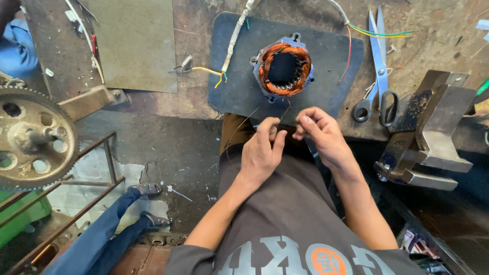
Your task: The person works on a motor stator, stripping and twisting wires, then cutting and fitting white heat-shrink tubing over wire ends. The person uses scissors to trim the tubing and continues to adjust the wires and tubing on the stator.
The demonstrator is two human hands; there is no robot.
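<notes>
Both hands [290, 140] pinch thin wire [239, 127] before stator [283, 67].

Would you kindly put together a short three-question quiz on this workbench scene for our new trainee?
1. True or false: the motor stator with copper windings lies on the dark mat.
2. Which tool lies to the right of the stator: A) a hammer, B) scissors, C) a spanner?
3. What do the left hand and the right hand pinch between their fingers?

Key
1. True; it sits near the middle of the mat.
2. B; the scissors lie closed, handles toward the person.
3. A thin wire, held just below the stator at the bench edge.
</notes>
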